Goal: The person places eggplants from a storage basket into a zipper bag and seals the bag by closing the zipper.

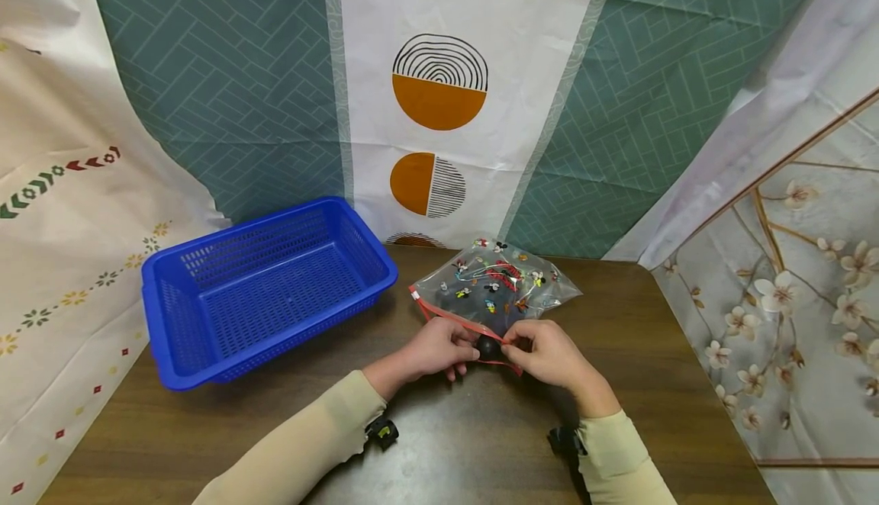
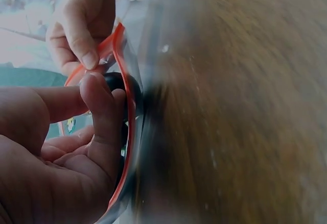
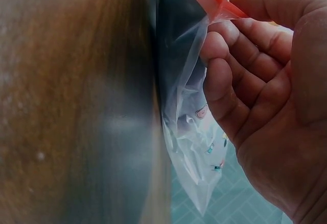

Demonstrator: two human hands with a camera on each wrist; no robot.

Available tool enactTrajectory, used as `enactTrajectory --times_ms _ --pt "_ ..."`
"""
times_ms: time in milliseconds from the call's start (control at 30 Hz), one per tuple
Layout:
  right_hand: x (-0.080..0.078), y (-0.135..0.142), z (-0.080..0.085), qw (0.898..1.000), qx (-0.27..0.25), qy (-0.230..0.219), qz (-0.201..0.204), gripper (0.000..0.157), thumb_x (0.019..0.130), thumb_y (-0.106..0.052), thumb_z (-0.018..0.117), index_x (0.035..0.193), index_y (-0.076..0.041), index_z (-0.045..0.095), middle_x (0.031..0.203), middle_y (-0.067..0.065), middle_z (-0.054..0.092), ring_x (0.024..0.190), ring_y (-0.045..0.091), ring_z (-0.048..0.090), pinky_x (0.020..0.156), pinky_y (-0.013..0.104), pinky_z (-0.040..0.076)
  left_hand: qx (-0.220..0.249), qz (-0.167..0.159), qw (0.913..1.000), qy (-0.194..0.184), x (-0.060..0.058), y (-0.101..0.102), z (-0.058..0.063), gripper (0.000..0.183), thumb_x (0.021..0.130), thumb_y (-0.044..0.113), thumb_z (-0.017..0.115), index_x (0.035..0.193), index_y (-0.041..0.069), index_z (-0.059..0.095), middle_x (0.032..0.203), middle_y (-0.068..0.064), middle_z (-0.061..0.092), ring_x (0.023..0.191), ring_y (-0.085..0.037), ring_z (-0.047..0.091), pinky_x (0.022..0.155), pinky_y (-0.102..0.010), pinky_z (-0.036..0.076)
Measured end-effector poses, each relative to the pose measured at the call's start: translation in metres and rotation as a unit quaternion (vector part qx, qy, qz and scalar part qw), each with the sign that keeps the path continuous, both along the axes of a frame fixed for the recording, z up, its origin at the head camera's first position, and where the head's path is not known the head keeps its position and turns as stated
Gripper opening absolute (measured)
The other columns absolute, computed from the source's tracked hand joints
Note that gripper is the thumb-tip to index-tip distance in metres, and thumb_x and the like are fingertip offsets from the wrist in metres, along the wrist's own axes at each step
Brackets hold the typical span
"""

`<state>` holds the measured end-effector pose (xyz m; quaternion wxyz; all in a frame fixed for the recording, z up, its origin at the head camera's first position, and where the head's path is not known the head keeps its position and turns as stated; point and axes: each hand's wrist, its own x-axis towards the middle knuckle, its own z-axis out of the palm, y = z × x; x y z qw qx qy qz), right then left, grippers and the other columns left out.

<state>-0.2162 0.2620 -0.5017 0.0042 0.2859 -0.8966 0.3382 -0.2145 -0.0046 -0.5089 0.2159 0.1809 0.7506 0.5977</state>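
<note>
A clear zip bag (image 1: 474, 280) with small cartoon figures and a red zip edge lies on the table, its mouth parted towards the person. A smooth black rounded object (image 1: 488, 348) shows in that mouth; most of it is inside the bag, so its kind is unclear. My left hand (image 1: 439, 346) pinches the bag's edge left of the black object, its thumb close against it. Across the mouth, my right hand (image 1: 545, 352) pinches the red edge between thumb and fingers. In the right wrist view the dark shape (image 3: 181, 45) stretches along inside the plastic.
A blue perforated plastic basket (image 1: 275, 287) stands on the wooden table (image 1: 439, 429) at the left. Patterned cloth (image 1: 439, 139) hangs behind the table, with a floral sheet (image 1: 790, 322) at the right. Each wrist wears a black strap device (image 1: 381, 432).
</note>
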Motion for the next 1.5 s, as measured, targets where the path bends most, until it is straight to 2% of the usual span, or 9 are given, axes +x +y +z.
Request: enactTrajectory --times_ms 133,333,633,967,1133,1367,1500 --pt "-0.001 0.000 -0.001 1.000 -0.004 -0.002 0.004 0.014 0.096 -0.011 0.084 0.092 -0.024 0.079 0.081 -0.019 0.067 0.073 0.001 0.062 0.068 0.028 0.055 0.019 0.000 0.9993 -0.032 -0.001 0.001 -0.001 0.030 0.102 0.002 0.077 0.127 -0.013 0.074 0.077 -0.017 0.077 0.058 -0.013 0.069 0.052 -0.028 0.059" --pt "-0.001 -0.001 0.000 1.000 -0.003 -0.005 0.006 0.014 0.097 -0.011 0.083 0.092 -0.024 0.078 0.080 -0.019 0.067 0.071 0.001 0.062 0.067 0.028 0.054 0.046 -0.010 0.9963 -0.072 -0.001 0.001 -0.001 0.037 0.104 0.002 0.074 0.135 -0.018 0.067 0.102 -0.029 0.080 0.069 -0.015 0.075 0.058 -0.029 0.062" --pt "0.000 0.000 0.000 1.000 0.001 -0.006 0.003 0.012 0.097 -0.012 0.083 0.093 -0.023 0.079 0.081 -0.018 0.068 0.073 0.001 0.063 0.067 0.029 0.055 0.049 -0.034 0.9954 -0.075 0.000 -0.003 -0.004 0.038 0.105 0.000 0.071 0.140 -0.016 0.065 0.121 -0.023 0.080 0.082 -0.021 0.080 0.064 -0.031 0.065" --pt "0.000 0.003 0.002 1.000 0.007 -0.016 -0.005 0.012 0.097 -0.012 0.084 0.093 -0.023 0.080 0.081 -0.018 0.068 0.073 0.002 0.062 0.067 0.029 0.055 0.034 -0.002 0.9990 -0.028 -0.002 -0.028 -0.005 0.031 0.102 -0.001 0.073 0.128 -0.017 0.068 0.111 -0.027 0.079 0.081 -0.020 0.078 0.064 -0.032 0.064" --pt "-0.001 0.007 0.002 1.000 0.010 -0.020 -0.007 0.012 0.096 -0.013 0.084 0.092 -0.023 0.080 0.080 -0.018 0.068 0.072 0.002 0.061 0.067 0.029 0.055 0.008 0.020 0.9998 0.005 -0.005 -0.047 -0.005 0.025 0.101 0.002 0.075 0.120 -0.013 0.072 0.101 -0.026 0.079 0.076 -0.019 0.074 0.060 -0.032 0.062" --pt "0.000 0.011 0.002 0.999 0.008 -0.034 0.000 0.012 0.095 -0.013 0.085 0.092 -0.023 0.080 0.079 -0.018 0.068 0.070 0.002 0.062 0.065 0.028 0.054 -0.062 0.076 0.9929 0.067 -0.010 -0.070 0.002 0.010 0.101 0.007 0.077 0.104 -0.002 0.075 0.087 -0.018 0.077 0.068 -0.022 0.072 0.057 -0.040 0.062" --pt "-0.002 0.013 0.003 0.999 0.006 -0.049 0.008 0.010 0.095 -0.014 0.085 0.094 -0.023 0.080 0.080 -0.016 0.069 0.073 0.004 0.064 0.067 0.029 0.055 -0.068 0.110 0.9900 0.057 -0.012 -0.080 0.006 0.012 0.103 0.007 0.073 0.109 -0.003 0.071 0.089 -0.020 0.076 0.068 -0.022 0.072 0.057 -0.041 0.062"
